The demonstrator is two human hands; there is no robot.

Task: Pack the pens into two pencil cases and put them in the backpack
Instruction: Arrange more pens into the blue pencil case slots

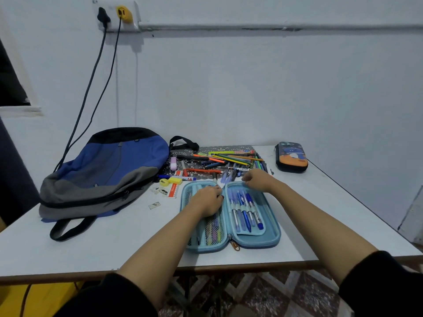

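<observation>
A light blue pencil case (pixel 273 234) lies open flat near the table's front edge. Several blue pens (pixel 246 212) sit under the elastic band in its right half. My left hand (pixel 209 200) rests palm down on the mesh pocket (pixel 214 232) of the left half. My right hand (pixel 259 179) hovers over the far end of the right half with curled fingers; what they hold is hidden. A pile of loose pens and pencils (pixel 226 160) lies just behind. A dark pencil case (pixel 291 156) stands shut at the back right. The blue and grey backpack (pixel 107 170) lies at the left.
A pink eraser (pixel 173 163), a yellow sharpener (pixel 175 180), a small ruler and paper scraps lie between the backpack and the open case. Two cables hang from the wall socket (pixel 114 16) behind the backpack. The table's right edge (pixel 366 209) runs diagonally.
</observation>
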